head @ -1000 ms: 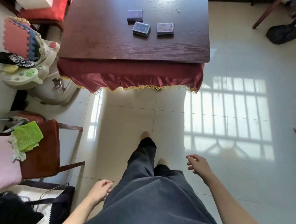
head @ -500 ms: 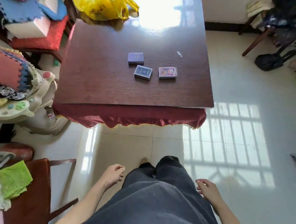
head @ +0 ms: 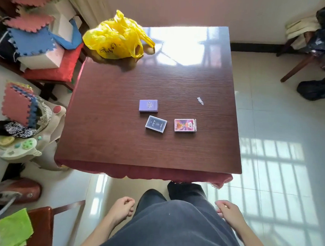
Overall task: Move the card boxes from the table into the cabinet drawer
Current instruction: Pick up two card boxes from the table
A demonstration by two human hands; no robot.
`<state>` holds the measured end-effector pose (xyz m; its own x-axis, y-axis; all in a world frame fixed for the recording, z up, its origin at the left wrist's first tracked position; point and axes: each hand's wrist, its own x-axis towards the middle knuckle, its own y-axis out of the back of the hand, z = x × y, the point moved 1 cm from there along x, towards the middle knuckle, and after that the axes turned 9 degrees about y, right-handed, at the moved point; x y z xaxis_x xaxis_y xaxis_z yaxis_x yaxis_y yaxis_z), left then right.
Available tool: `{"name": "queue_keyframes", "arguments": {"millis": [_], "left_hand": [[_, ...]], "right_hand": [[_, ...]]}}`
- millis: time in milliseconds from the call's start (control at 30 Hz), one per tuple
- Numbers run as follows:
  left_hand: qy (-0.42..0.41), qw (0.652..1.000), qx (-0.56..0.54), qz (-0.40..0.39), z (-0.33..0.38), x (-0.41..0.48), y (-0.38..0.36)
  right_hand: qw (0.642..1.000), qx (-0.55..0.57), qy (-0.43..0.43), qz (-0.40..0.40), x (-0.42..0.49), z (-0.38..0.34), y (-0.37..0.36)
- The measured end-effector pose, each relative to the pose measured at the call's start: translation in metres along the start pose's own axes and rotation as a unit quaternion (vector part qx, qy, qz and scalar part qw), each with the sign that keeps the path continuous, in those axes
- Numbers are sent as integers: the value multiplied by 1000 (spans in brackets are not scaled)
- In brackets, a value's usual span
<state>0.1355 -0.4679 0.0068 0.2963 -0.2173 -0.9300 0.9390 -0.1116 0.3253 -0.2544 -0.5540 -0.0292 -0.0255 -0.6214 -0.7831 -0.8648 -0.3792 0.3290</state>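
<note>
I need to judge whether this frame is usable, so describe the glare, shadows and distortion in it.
Head view: strong window glare washes out the far end of the table, beside the yellow bag; a window-grille pattern of light falls on the floor tiles at right; wide-angle distortion bends the table edges and walls; the three card boxes stay sharp and evenly lit; both hands hang low, slightly soft.

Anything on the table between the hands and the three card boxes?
Nothing visible. Left hand and right hand hang empty below the brown wooden table; bare tabletop leads to the dark blue box, lilac box and pink box.
</note>
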Motion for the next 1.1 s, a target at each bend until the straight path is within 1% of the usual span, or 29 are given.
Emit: {"name": "queue_keyframes", "arguments": {"millis": [100, 200, 267, 333, 400, 533, 600, 667, 733, 800, 833, 900, 967, 1100], "left_hand": [[1, 1000, 7, 21, 11, 1, 4], [18, 1000, -8, 25, 24, 7, 8], [14, 1000, -19, 15, 40, 12, 12], [-10, 999, -29, 11, 66, 17, 18], [-57, 998, -19, 29, 101, 22, 26], [-150, 983, 61, 90, 176, 25, 40], [-188, 973, 89, 102, 216, 27, 43], [-215, 965, 102, 109, 253, 30, 41], [-234, 955, 120, 140, 279, 36, 38], [-232, 938, 167, 195, 292, 44, 37], [-234, 924, 203, 223, 295, 47, 36], [-264, 883, 288, 261, 299, 54, 31], [-317, 839, 353, 266, 305, 59, 22], [-385, 794, 416, 222, 320, 65, -5]], "right_hand": [[997, -28, 70, -32, 21, -60, 8], [993, -29, 110, -44, 35, -112, 9], [990, -27, 134, -46, 46, -145, 8], [985, -39, 163, -35, 61, -175, 3], [980, -68, 186, -9, 78, -201, -1], [979, -67, 184, 57, 111, -242, -9], [980, -54, 174, 86, 127, -256, -12], [981, -44, 153, 107, 140, -265, -15], [983, -49, 133, 115, 150, -267, -17], [984, -60, 119, 115, 158, -267, -19], [984, -64, 116, 115, 160, -267, -20], [984, -68, 115, 116, 164, -267, -21], [985, -69, 111, 111, 166, -268, -21], [988, -69, 98, 102, 169, -269, -19]]}}
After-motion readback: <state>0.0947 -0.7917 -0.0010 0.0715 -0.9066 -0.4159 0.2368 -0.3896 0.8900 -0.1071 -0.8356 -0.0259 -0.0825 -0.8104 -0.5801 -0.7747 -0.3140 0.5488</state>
